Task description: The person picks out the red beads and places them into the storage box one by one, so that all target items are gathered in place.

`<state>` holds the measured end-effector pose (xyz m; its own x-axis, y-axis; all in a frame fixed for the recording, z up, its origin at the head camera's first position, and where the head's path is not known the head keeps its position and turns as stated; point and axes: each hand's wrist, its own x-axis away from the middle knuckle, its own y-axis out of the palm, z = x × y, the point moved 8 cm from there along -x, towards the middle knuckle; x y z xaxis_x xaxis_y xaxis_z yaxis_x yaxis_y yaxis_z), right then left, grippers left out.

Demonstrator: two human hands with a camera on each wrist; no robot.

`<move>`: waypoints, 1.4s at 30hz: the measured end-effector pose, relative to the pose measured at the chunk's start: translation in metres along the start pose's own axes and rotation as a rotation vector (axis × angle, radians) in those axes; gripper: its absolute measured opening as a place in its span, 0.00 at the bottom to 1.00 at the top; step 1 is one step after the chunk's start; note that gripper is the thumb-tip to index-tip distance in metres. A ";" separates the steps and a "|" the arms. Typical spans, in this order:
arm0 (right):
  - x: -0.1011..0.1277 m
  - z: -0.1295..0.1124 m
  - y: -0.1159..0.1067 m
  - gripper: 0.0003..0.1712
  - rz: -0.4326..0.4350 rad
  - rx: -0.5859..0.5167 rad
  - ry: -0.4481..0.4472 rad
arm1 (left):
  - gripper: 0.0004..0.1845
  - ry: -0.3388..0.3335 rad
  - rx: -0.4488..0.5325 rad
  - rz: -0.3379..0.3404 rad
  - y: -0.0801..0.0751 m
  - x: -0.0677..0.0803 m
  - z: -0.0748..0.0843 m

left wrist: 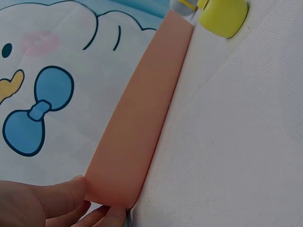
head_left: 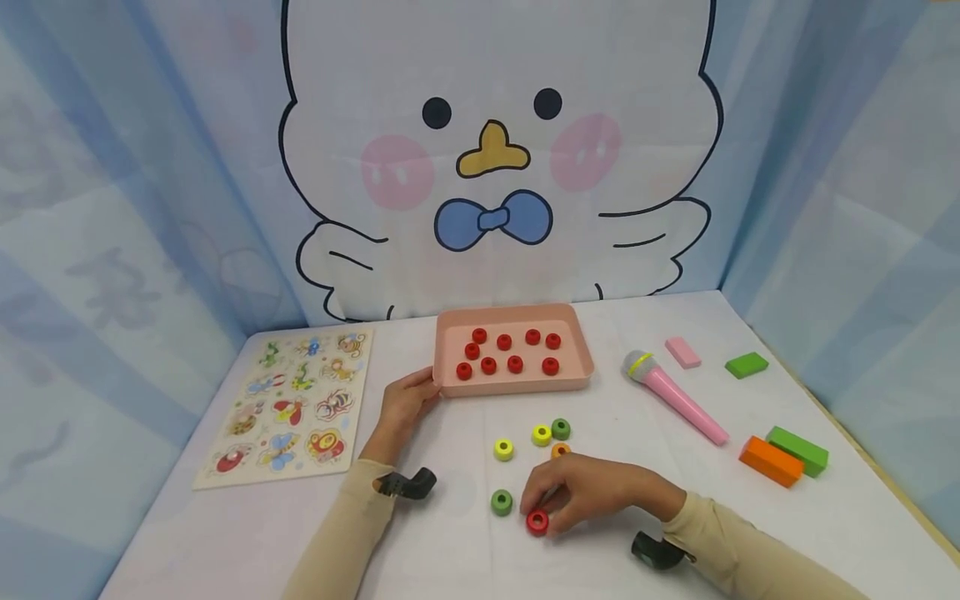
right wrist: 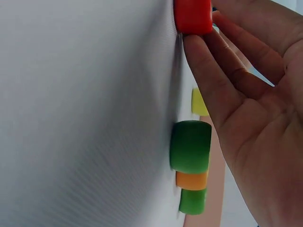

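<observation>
Nearest the head cam I see the right hand [head_left: 592, 492] low on the white tabletop [head_left: 450, 550], fingertips [right wrist: 201, 52] pinching a red ring [head_left: 537, 522] that sits flat on the cloth; the right wrist view confirms contact, with the fingertips against the ring's side. Just left of it is a green ring [head_left: 502, 502], untouched. Beyond the hand lie two yellow rings [head_left: 504, 449], another green ring [head_left: 560, 429], and an orange ring [head_left: 561, 450] partly hidden by the knuckles. The left hand [head_left: 405, 404] reaches to the pink tray [head_left: 450, 379] and holds its near-left corner; in the left wrist view I see the thumb and fingers pinching the tray wall at that corner. The tray sits mid-table near the backdrop and holds nine red rings [head_left: 514, 363] in two loose rows. Right of the tray: a pink toy microphone [head_left: 675, 396] lying at an angle, a pink block [head_left: 683, 352], a green block [head_left: 746, 364], then an orange block [head_left: 770, 461] touching a second green block [head_left: 798, 450] nearer the edge. Far left: an insect puzzle board [head_left: 288, 404] lying flat. A cartoon duck curtain [head_left: 495, 158] hangs behind.
</observation>
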<state>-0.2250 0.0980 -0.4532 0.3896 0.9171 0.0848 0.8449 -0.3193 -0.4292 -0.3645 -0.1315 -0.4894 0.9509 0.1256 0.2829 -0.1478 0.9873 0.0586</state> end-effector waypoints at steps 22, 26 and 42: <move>-0.067 -0.020 -0.116 0.16 0.258 0.287 0.076 | 0.23 0.000 0.000 0.033 -0.015 -0.004 -0.002; -0.093 -0.017 -0.144 0.17 0.318 0.368 0.123 | 0.22 0.000 -0.007 0.043 -0.016 -0.004 -0.002; -0.170 0.037 -0.219 0.21 0.428 0.285 0.363 | 0.21 0.037 0.025 0.058 -0.002 -0.004 -0.002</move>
<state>-0.4898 0.0203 -0.4065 0.8137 0.5664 0.1309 0.4749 -0.5177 -0.7117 -0.3674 -0.1337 -0.4924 0.9500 0.1862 0.2506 -0.2091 0.9756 0.0677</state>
